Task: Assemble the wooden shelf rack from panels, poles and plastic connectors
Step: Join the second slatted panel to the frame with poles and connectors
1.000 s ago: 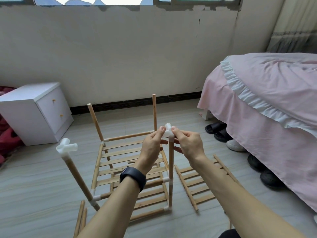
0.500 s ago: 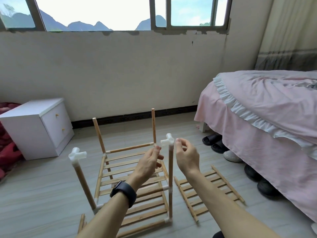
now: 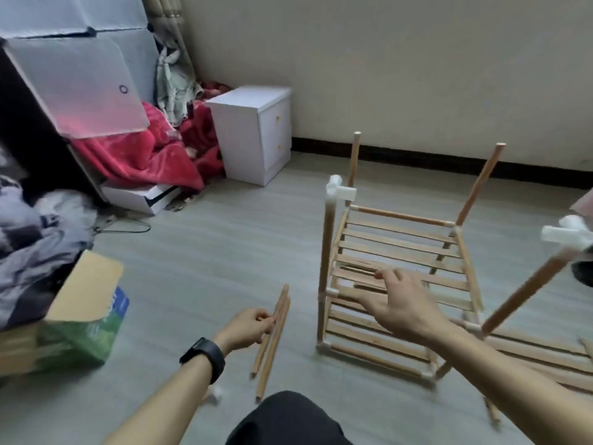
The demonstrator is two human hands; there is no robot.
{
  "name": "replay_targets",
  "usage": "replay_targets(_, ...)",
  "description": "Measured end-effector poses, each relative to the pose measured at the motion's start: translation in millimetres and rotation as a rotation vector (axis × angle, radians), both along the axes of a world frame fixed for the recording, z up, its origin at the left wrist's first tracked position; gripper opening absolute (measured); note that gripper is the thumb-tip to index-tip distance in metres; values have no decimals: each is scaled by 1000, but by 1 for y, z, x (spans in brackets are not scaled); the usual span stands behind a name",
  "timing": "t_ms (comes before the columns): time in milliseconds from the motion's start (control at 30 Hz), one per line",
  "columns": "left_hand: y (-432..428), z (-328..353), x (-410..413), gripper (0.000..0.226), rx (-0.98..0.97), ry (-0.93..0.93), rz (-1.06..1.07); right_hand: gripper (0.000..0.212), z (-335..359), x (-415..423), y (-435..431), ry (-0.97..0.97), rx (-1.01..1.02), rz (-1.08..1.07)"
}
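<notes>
The half-built rack (image 3: 398, 252) stands on the floor right of centre: a slatted wooden panel framed by four upright poles. White plastic connectors cap the near-left pole (image 3: 338, 191) and the near-right pole (image 3: 568, 234). My right hand (image 3: 398, 303) hovers over the rack's slats with its fingers spread, holding nothing. Two loose poles (image 3: 272, 335) lie side by side on the floor. My left hand (image 3: 247, 327), a black watch on its wrist, has curled fingers at these poles; blur hides whether it grips one. A small white connector (image 3: 215, 395) lies near my left forearm.
Another slatted panel (image 3: 545, 354) lies flat at the right. A green cardboard box (image 3: 80, 316), a heap of clothes (image 3: 25, 236), a red blanket (image 3: 144, 155) and a plastic wardrobe (image 3: 80, 85) fill the left. A white nightstand (image 3: 256, 133) stands by the wall.
My head has turned left and down. Both hands left the connector on the pole top; the left dropped to the loose poles on the floor, the right lowered over the slats.
</notes>
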State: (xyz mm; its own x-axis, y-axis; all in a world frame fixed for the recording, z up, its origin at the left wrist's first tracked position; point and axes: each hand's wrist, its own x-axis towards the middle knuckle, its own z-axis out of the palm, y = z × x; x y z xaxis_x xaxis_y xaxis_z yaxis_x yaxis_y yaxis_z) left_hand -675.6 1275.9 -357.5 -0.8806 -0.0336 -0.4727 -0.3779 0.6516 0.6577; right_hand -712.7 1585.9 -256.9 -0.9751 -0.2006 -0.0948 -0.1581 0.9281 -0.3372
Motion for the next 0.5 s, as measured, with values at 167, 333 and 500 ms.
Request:
replay_targets(167, -65, -89, 36, 18, -142, -185, 227, 83, -54, -30, -69, -16, -29, 8)
replay_targets(333, -94, -151, 73, 53, -220, -386, 392, 43, -110, -44, -112, 76, -248, -175)
replay_targets(500, -93, -192, 92, 49, -197, -420, 401, 39, -141, -45, -121, 270, -312, -315)
